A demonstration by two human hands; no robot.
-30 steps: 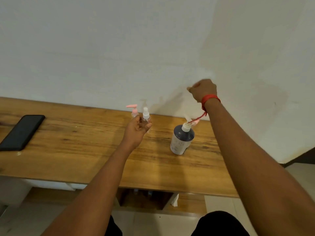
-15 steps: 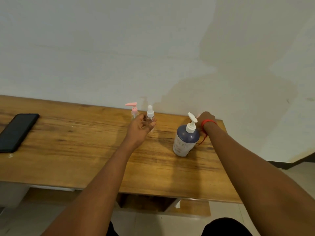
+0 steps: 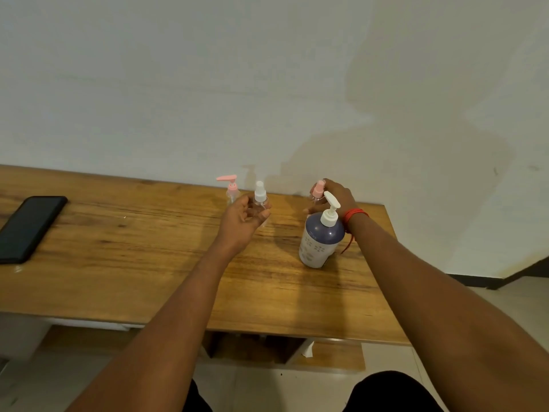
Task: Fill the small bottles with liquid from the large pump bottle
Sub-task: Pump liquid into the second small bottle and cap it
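Abutting white wall (image 3: pixel 208 84), wooden table (image 3: pixel 118 248); left grip (image 3: pixel 242 221) curled round clear spray bottle (image 3: pixel 260 197), right grip (image 3: pixel 335 197) pinching pink-capped bottle (image 3: pixel 319 187).

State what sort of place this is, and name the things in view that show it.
Probably a plain room at home or a simple office: a wooden table against a bare white wall, a black smartphone lying on it, a large pump bottle.

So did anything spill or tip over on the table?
No, nothing stands out. The large pump bottle and pink pump bottle stand upright on the table. The left hand holds the spray bottle, the right hand holds the pink-capped bottle, and no puddle shows.
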